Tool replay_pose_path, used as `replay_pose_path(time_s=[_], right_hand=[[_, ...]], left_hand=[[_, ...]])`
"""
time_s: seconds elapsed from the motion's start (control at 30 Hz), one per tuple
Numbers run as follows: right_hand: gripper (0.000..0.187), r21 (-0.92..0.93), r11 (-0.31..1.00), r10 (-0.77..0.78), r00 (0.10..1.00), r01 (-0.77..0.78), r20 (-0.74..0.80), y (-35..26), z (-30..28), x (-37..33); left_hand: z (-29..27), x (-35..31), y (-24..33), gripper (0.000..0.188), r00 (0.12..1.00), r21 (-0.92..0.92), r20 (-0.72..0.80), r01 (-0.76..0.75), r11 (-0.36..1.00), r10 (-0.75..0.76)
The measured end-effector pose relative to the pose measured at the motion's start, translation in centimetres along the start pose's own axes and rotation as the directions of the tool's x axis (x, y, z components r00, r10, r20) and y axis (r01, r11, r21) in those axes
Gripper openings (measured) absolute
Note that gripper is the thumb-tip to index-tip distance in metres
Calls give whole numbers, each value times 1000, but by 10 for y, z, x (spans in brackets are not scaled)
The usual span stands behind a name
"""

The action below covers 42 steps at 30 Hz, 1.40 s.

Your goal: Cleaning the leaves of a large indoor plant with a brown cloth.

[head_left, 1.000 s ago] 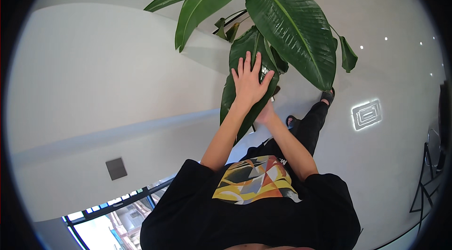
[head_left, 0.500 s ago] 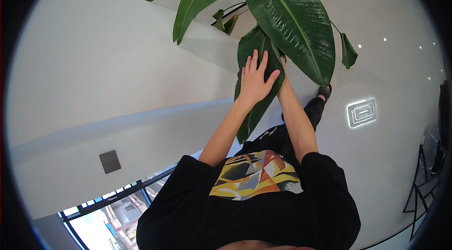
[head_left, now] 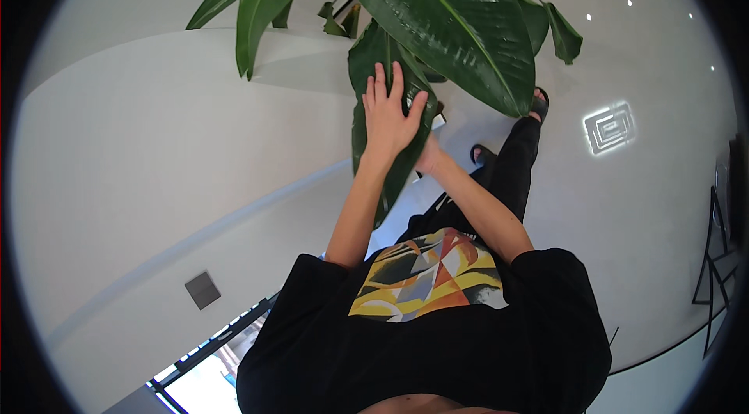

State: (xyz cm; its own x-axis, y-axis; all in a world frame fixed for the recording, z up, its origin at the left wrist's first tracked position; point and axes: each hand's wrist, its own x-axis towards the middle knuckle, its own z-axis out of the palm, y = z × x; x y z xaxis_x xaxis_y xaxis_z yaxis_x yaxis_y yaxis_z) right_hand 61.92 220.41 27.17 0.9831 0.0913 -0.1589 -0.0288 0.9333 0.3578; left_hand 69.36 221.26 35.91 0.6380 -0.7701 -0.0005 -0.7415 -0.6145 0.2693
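A: Step in hand, as judged: a leaf (head_left: 384, 113) of the plant is being wiped or smoothed between both hands. The leaf hangs dark and long, below the big leaf (head_left: 445, 20) and just left of it.

B: Left hand (head_left: 390, 113)?

A: Laid flat on the leaf's upper face, fingers (head_left: 380, 85) spread and pointing away from the body, thumb out toward the big leaf. Nothing is clenched; the palm is pressed open against the blade.

B: Right hand (head_left: 428, 156)?

A: Mostly hidden under the leaf, below the left hand. Only the wrist and heel are seen. Whether it is cupped or flat cannot be told; it is taken to be backing the leaf from beneath.

B: Arms?

A: Both are stretched forward from the black shirt (head_left: 421, 328), the left nearly straight, the right bent at the elbow.

B: Next move?

A: Judged only: a slide along the blade, with light, even pressure so the midrib is not creased, and support kept underneath.
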Motion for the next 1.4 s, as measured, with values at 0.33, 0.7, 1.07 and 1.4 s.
replay_pose_path(time_s=[0.33,0.7,1.07,1.4], right_hand=[[57,-243,939,-282,949,243,-143,-14,39,-4],[44,-511,798,-369,929,319,4,-79,30,24],[39,-595,777,-373,912,206,-171,-55,34,0],[40,-413,892,-262,954,183,-145,-52,21,25]], left_hand=[[-3,-19,-2,74,995,-140,41,94,986,-89],[12,-23,7,61,989,-325,62,149,934,-137],[25,-47,-7,55,993,-286,80,111,952,-92],[20,-44,9,66,995,-242,21,105,965,-103]])
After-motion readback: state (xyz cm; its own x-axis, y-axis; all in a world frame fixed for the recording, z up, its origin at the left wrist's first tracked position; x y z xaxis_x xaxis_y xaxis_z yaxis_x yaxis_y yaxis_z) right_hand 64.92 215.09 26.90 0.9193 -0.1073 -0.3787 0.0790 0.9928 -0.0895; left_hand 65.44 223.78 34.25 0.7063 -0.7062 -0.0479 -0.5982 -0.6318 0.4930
